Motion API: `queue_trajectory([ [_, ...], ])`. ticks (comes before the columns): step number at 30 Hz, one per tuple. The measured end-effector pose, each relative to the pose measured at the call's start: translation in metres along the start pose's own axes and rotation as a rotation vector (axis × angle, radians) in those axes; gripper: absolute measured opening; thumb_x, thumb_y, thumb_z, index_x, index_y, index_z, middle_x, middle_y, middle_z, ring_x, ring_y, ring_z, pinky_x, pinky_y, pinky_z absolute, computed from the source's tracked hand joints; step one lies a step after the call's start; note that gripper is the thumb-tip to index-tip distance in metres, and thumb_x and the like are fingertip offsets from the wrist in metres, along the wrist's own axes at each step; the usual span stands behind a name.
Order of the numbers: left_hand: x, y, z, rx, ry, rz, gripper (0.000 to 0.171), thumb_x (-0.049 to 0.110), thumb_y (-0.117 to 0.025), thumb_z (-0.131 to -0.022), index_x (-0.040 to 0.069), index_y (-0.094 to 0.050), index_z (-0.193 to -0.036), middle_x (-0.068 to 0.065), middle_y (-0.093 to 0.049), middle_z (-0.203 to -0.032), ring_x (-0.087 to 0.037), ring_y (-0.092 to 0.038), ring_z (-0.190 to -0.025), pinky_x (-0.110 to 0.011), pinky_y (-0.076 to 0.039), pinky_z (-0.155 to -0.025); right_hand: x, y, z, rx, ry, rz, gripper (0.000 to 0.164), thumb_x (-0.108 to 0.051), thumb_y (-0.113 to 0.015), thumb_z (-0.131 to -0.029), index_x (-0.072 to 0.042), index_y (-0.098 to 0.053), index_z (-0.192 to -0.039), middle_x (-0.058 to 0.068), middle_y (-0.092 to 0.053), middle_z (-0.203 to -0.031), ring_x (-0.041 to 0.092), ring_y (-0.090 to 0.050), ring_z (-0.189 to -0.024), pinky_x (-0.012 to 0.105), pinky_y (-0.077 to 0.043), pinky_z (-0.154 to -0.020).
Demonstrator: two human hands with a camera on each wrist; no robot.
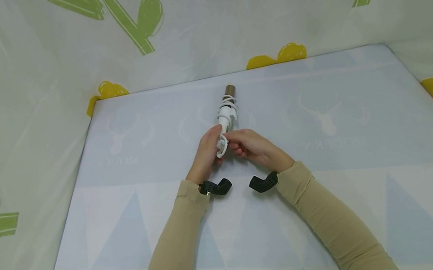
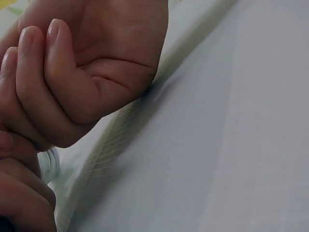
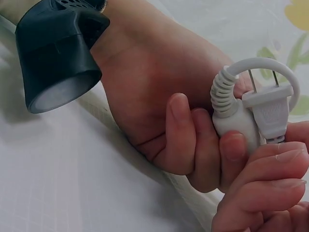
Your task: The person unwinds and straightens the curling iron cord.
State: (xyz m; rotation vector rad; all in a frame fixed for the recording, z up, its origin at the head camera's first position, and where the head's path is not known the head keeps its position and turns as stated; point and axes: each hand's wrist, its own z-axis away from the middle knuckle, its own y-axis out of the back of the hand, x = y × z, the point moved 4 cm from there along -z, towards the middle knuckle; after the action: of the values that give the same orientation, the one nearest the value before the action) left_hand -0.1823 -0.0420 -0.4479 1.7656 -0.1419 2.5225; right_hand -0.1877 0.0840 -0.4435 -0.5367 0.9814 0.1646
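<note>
My left hand (image 1: 205, 152) grips the white handle of a curling iron (image 1: 222, 122), whose brown barrel (image 1: 230, 91) points away from me. White cord (image 1: 222, 111) is wound round the tool. At the handle's near end, my right hand (image 1: 255, 148) pinches the cord just below a two-prong plug (image 3: 271, 116). In the right wrist view the plug's prongs point up beside the ribbed cord sleeve (image 3: 224, 94), under an arched loop of cord. Most of the handle is hidden by the left fingers. The left wrist view shows both hands, with only a sliver of cord.
Both hands are above a pale blue and white patterned table covering (image 1: 344, 209). A light curtain (image 1: 209, 38) with green and yellow plant prints hangs behind the table and at its sides. Each wrist wears a black camera mount (image 1: 264, 183).
</note>
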Motion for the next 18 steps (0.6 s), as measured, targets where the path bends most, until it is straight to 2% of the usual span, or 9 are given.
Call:
queue_trajectory([
  [4, -0.0001, -0.0005, -0.0002, 0.015, 0.007, -0.040, 0.051, 0.057, -0.045, -0.089, 0.020, -0.052, -0.124, -0.002, -0.049, -0.074, -0.013, -0.035, -0.041, -0.026, -0.030, -0.035, -0.0003, 0.0001, -0.0006, 0.004, 0.004, -0.007, 0.024, -0.020, -0.052, -0.093, -0.009, -0.053, -0.072, -0.004, -0.039, -0.056, 0.006, -0.036, -0.047, 0.018, -0.028, -0.043],
  [7, 0.0002, -0.0010, -0.0008, 0.027, 0.019, -0.062, 0.054, 0.058, -0.046, -0.088, 0.022, -0.049, -0.129, -0.003, -0.053, -0.084, -0.014, -0.037, -0.046, -0.026, -0.030, -0.036, -0.0011, -0.0002, 0.0000, 0.004, 0.004, -0.021, 0.023, -0.017, -0.050, -0.094, -0.009, -0.053, -0.072, -0.004, -0.040, -0.057, 0.006, -0.038, -0.048, 0.018, -0.031, -0.044],
  [10, 0.0005, -0.0012, -0.0018, 0.043, 0.041, -0.068, 0.060, 0.060, -0.050, -0.084, 0.025, -0.045, -0.133, -0.001, -0.055, -0.103, -0.014, -0.046, -0.064, -0.026, -0.034, -0.041, -0.0018, -0.0006, 0.0002, 0.004, 0.002, -0.041, 0.022, -0.015, -0.049, -0.094, -0.009, -0.053, -0.072, -0.004, -0.040, -0.057, 0.005, -0.039, -0.048, 0.017, -0.033, -0.044],
  [13, 0.0009, -0.0019, -0.0028, 0.055, 0.052, -0.029, 0.065, 0.061, -0.056, -0.081, 0.025, -0.045, -0.134, -0.001, -0.053, -0.116, -0.015, -0.051, -0.085, -0.027, -0.041, -0.049, -0.0024, -0.0010, 0.0000, -0.001, 0.006, -0.070, 0.023, -0.013, -0.048, -0.093, -0.009, -0.053, -0.071, -0.004, -0.042, -0.057, 0.006, -0.040, -0.048, 0.017, -0.034, -0.045],
  [15, 0.0014, -0.0025, -0.0030, 0.061, 0.048, 0.004, 0.066, 0.060, -0.058, -0.079, 0.024, -0.044, -0.133, -0.003, -0.053, -0.116, -0.016, -0.051, -0.088, -0.027, -0.043, -0.052, -0.0023, -0.0008, -0.0002, -0.003, 0.008, -0.081, 0.023, -0.012, -0.047, -0.092, -0.009, -0.054, -0.070, -0.003, -0.044, -0.057, 0.006, -0.041, -0.048, 0.017, -0.036, -0.045],
  [18, 0.0020, -0.0023, -0.0032, 0.078, 0.041, 0.046, 0.066, 0.059, -0.060, -0.079, 0.023, -0.044, -0.132, -0.004, -0.054, -0.108, -0.014, -0.052, -0.079, -0.025, -0.040, -0.049, -0.0020, -0.0003, -0.0001, 0.005, 0.007, -0.095, 0.023, -0.012, -0.046, -0.091, -0.008, -0.056, -0.071, -0.003, -0.048, -0.055, 0.006, -0.043, -0.047, 0.016, -0.038, -0.044],
])
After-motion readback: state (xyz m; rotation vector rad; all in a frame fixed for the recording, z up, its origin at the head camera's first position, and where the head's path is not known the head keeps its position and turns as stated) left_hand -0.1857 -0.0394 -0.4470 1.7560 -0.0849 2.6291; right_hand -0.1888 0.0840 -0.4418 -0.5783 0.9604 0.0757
